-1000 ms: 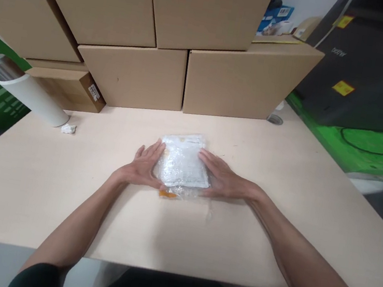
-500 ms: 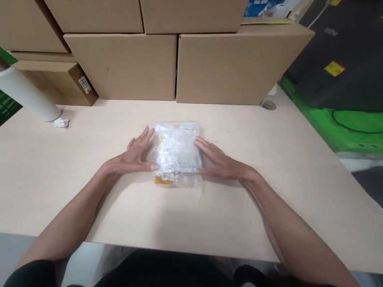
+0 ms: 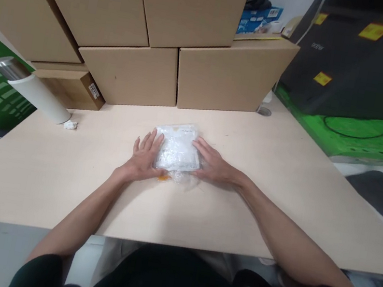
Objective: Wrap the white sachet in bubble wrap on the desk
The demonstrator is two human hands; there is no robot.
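A flat white packet in clear crinkled plastic wrap point(image 3: 177, 151) lies on the pale wooden table point(image 3: 240, 205), with a small orange bit showing at its near edge. My left hand point(image 3: 145, 158) rests flat against the packet's left side, fingers stretched out and slightly apart. My right hand point(image 3: 212, 164) lies flat against its right side, fingers extended over the wrap's edge. Neither hand lifts the packet; both press on it from the sides.
Stacked cardboard boxes point(image 3: 130, 69) wall off the back of the table. A white tumbler with a steel rim point(image 3: 31, 90) stands at the left, a crumpled white scrap point(image 3: 70, 124) beside it. A black machine point(image 3: 367, 60) on a green surface is at the right.
Both hands have closed in a little on the packet and lie flatter on it. The view shifted slightly; the packet stays in place.
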